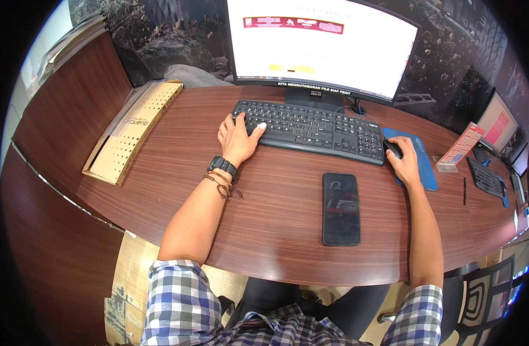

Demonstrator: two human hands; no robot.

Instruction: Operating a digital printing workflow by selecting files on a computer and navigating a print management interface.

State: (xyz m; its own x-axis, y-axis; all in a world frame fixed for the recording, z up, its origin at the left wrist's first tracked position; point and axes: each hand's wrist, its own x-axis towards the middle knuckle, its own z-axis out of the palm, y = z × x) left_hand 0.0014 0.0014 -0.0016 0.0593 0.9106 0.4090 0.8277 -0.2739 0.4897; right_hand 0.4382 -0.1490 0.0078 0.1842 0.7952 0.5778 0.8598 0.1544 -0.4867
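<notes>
Two hands at work, one item under each.

Left hand [236, 138]: fingers [258, 126] loosely spread and lying flat on the left end of the black keyboard [310, 128], gripping nothing; wrist carries a black watch [223, 166] and cord bracelets [219, 181].

Right hand [404, 162]: fingers curled down over a black mouse [393, 148], cupping it from behind; the mouse sits on a blue mouse pad [421, 164] just beside the keyboard's right end.

Keyboard: long axis runs left to right across the surface [276, 219], tilting slightly down toward the right; it lies directly ahead of the left fingers, and the left hand is the nearer one, the right hand sitting just off its number-pad end.

Dark phone [341, 209]: flat, screen up, long axis pointing away from the person, between the two forearms and nearer the right, apart from both.

Monitor [322, 46]: lit, behind the keyboard.

Perforated cardboard box [132, 132]: far left, well apart from the hands.

Pen [464, 191] and small card stand [460, 147]: right of the pad.
</notes>
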